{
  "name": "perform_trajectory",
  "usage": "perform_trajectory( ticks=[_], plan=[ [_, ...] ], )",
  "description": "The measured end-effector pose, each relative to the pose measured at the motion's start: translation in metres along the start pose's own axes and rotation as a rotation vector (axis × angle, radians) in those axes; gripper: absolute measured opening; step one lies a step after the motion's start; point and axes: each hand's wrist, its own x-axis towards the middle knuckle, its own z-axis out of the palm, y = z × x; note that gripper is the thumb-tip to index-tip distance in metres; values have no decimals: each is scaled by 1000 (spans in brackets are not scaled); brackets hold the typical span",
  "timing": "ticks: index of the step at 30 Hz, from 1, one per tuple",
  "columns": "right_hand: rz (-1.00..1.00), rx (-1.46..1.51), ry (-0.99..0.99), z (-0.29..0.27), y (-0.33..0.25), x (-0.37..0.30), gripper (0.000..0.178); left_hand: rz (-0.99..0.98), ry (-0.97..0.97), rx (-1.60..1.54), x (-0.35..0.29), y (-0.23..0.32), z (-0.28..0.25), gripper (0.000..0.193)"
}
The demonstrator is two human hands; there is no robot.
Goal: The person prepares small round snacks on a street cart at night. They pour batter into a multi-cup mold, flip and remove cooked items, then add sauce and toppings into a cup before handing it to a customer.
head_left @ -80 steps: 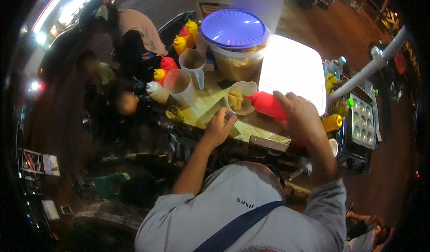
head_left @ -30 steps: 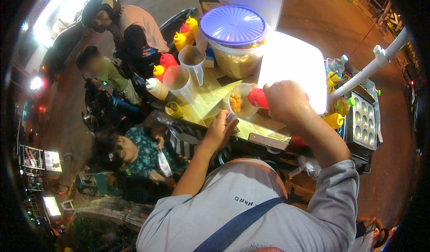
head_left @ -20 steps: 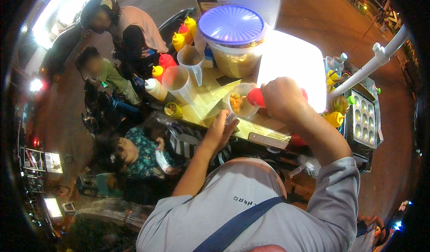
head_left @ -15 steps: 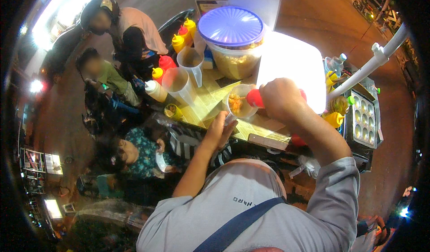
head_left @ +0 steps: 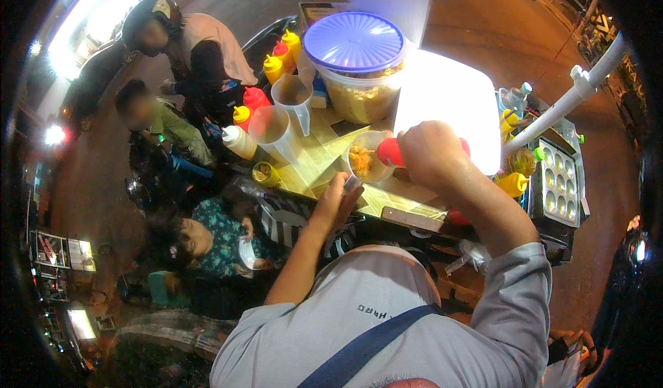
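By its handle, my left hand (head_left: 335, 203) holds a clear plastic jug (head_left: 378, 170) above the front edge of the stall top. The jug is tilted, and orange-yellow food pieces (head_left: 360, 161) lie inside it. My right hand (head_left: 434, 154) is wrapped round a red squeeze bottle (head_left: 389, 152) lying nearly level. Its nozzle points left into the jug's mouth, over the food. Any sauce leaving the nozzle is too small to make out.
Two empty jugs (head_left: 274, 131) stand left, beside yellow, red and white squeeze bottles (head_left: 239, 141). Behind is a large tub with a purple lid (head_left: 353, 41). At right are a pale pole (head_left: 563, 101) and a moulded pan (head_left: 558, 184). Several people (head_left: 215, 233) are close on the left.
The red squeeze bottle and my right hand have shifted slightly left, with the nozzle further over the food. My left hand keeps its hold on the jug.
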Motion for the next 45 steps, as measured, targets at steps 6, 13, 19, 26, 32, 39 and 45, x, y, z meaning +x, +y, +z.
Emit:
perform_trajectory(
  ticks=[6,13,19,26,32,39,45],
  plan=[
    [9,-21,-42,-2,-2,1,23,1,12,-6,0,2,0,53],
    [53,204,38,1,10,-10,47,45,63,-112,2,11,-5,47],
    [123,631,211,22,20,-26,52,4,61,-322,29,5,-11,46],
    [159,534,270,35,17,-33,61,41,-28,-174,38,14,-18,40],
    [109,203,91,8,12,-18,27,113,-75,-55,32,13,-18,39],
    [4,-27,-21,-10,-3,1,42,34,-98,-146,36,-11,-10,57],
    [6,-53,-72,-18,-3,-2,42,54,-110,-230,37,-10,-10,67]
  ],
)
